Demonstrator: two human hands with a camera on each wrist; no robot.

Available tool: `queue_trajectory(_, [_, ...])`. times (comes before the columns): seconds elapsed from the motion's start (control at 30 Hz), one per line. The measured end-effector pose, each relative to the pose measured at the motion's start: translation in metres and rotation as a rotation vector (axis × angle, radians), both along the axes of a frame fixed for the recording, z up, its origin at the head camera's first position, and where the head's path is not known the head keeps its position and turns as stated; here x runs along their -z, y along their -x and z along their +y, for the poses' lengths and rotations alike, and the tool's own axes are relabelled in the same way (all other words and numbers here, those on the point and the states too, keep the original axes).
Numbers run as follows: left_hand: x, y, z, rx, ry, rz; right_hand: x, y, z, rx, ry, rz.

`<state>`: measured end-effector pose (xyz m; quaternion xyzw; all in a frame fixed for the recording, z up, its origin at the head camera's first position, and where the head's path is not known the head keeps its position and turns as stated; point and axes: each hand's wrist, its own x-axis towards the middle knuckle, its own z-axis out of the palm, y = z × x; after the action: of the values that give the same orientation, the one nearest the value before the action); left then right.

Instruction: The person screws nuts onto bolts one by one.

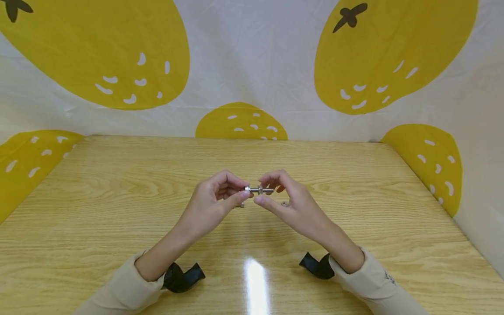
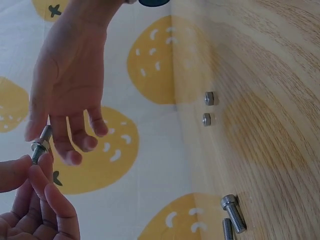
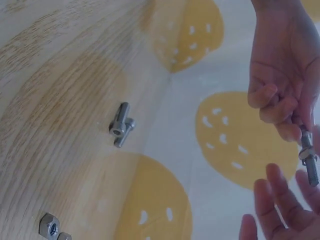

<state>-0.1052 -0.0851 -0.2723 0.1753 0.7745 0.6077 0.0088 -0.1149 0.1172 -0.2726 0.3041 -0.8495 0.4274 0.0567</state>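
My left hand [image 1: 206, 201] pinches a silver socket-head bolt [image 1: 269, 190] at its head end, between thumb and fingers. The bolt lies roughly level above the table, its threaded end pointing right. Partway along the thread sits a hex nut [image 1: 260, 190]. My right hand [image 1: 297, 205] is held around the nut with thumb and fingers spread apart. In the right wrist view, the nut [image 3: 306, 153] shows on the shank, with thread sticking out past it. The left fingers hide most of the bolt's head.
Two loose nuts, one nearer [image 2: 209, 98] and one beside it [image 2: 206, 119], lie on the wood-grain table [image 1: 130, 188]. Two more bolts [image 3: 121, 117] lie together on the tabletop. A white cloth [image 1: 252, 57] with yellow fruit prints hangs behind. Black straps [image 1: 183, 278] circle the wrists.
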Motion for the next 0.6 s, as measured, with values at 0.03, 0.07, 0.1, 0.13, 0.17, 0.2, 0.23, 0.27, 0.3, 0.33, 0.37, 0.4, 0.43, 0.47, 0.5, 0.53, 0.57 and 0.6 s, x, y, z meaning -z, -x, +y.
queue_trajectory(0.03, [0.0003,0.0002,-0.0001,-0.001,0.001,0.003,-0.0001,0.0001,-0.0001,-0.005,0.009,0.021])
queue_trajectory(0.07, [0.0004,0.0003,-0.0003,-0.001,0.002,0.005,-0.0001,0.0004,-0.0005,-0.017,0.019,0.048])
queue_trajectory(0.1, [0.0006,0.0004,-0.0004,-0.001,0.001,0.007,-0.0002,0.0003,-0.0007,-0.028,0.029,0.070])
queue_trajectory(0.13, [0.0006,0.0004,-0.0004,0.000,0.001,0.007,-0.0003,0.0002,-0.0010,-0.037,0.037,0.088])
queue_trajectory(0.17, [0.0005,0.0005,-0.0003,0.000,0.001,0.007,-0.0003,0.0002,-0.0014,-0.045,0.044,0.104])
queue_trajectory(0.2, [0.0004,0.0004,-0.0003,-0.001,0.000,0.007,-0.0001,0.0001,-0.0016,-0.050,0.049,0.113])
queue_trajectory(0.23, [0.0003,0.0004,-0.0002,0.000,-0.001,0.007,0.0001,0.0001,-0.0018,-0.052,0.050,0.119])
queue_trajectory(0.27, [0.0002,0.0004,-0.0001,-0.001,-0.002,0.007,0.0003,0.0002,-0.0020,-0.055,0.052,0.122])
queue_trajectory(0.3, [0.0002,0.0004,0.0000,-0.001,-0.002,0.005,0.0007,0.0003,-0.0021,-0.054,0.052,0.120])
queue_trajectory(0.33, [0.0001,0.0003,0.0001,-0.001,-0.002,0.005,0.0009,0.0003,-0.0022,-0.053,0.050,0.113])
queue_trajectory(0.37, [0.0001,0.0003,0.0002,-0.002,-0.003,0.004,0.0010,0.0003,-0.0024,-0.049,0.047,0.101])
queue_trajectory(0.4, [0.0000,0.0003,0.0002,-0.002,-0.002,0.004,0.0012,0.0003,-0.0026,-0.046,0.044,0.083])
queue_trajectory(0.43, [-0.0001,0.0002,0.0003,-0.002,0.000,0.004,0.0014,0.0003,-0.0030,-0.042,0.040,0.066])
queue_trajectory(0.47, [-0.0002,0.0001,0.0002,-0.001,0.001,0.006,0.0014,0.0004,-0.0033,-0.036,0.035,0.048])
queue_trajectory(0.5, [-0.0003,0.0000,0.0003,0.000,0.001,0.006,0.0015,0.0005,-0.0038,-0.027,0.027,0.031])
queue_trajectory(0.53, [-0.0004,0.0001,0.0003,0.001,0.000,0.008,0.0015,0.0007,-0.0045,-0.017,0.019,0.015])
queue_trajectory(0.57, [-0.0004,0.0001,0.0004,0.002,-0.003,0.009,0.0014,0.0009,-0.0051,-0.008,0.015,0.001])
queue_trajectory(0.6, [-0.0004,0.0002,0.0004,0.003,-0.005,0.009,0.0013,0.0012,-0.0056,-0.001,0.009,-0.011])
